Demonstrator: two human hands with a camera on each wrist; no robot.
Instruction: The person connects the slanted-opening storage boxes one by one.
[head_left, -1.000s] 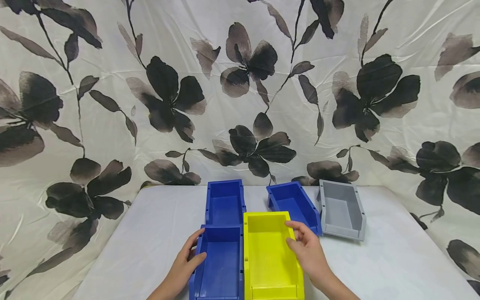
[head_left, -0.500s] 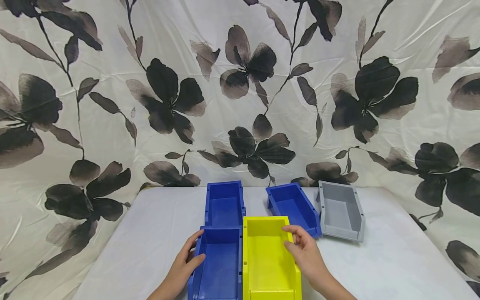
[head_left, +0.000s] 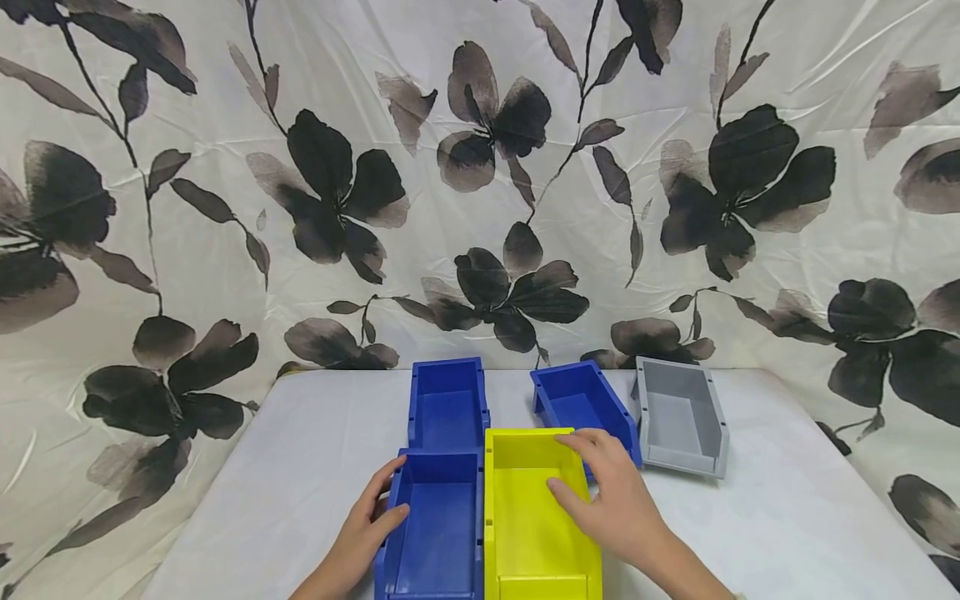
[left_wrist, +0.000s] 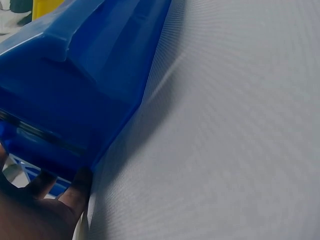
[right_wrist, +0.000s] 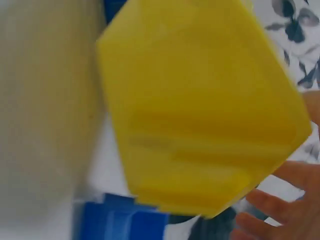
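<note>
A blue plastic storage bin point(head_left: 438, 542) stands at the front, with a yellow bin point(head_left: 528, 521) close along its right side. My left hand point(head_left: 358, 537) grips the blue bin at its left wall and far left corner, thumb on the rim. Seen from the left wrist, fingertips point(left_wrist: 77, 190) curl at the bin's end. Over the yellow bin's right wall is my right hand point(head_left: 617, 504), fingers spread and thumb above the inside. The right wrist view has the yellow bin's side point(right_wrist: 200, 100) large and blurred, with separated fingers point(right_wrist: 272, 205) beyond it.
Directly behind the front blue bin stands another blue bin point(head_left: 447, 408). An angled blue bin point(head_left: 581, 404) and a grey bin point(head_left: 678, 417) stand side by side at the back right. A floral cloth point(head_left: 480, 208) hangs behind the white table point(head_left: 262, 500).
My right hand has loosened from the yellow bin's right wall and shifted slightly left, its thumb now over the inside. The yellow bin sits slightly further left. My left hand stays put.
</note>
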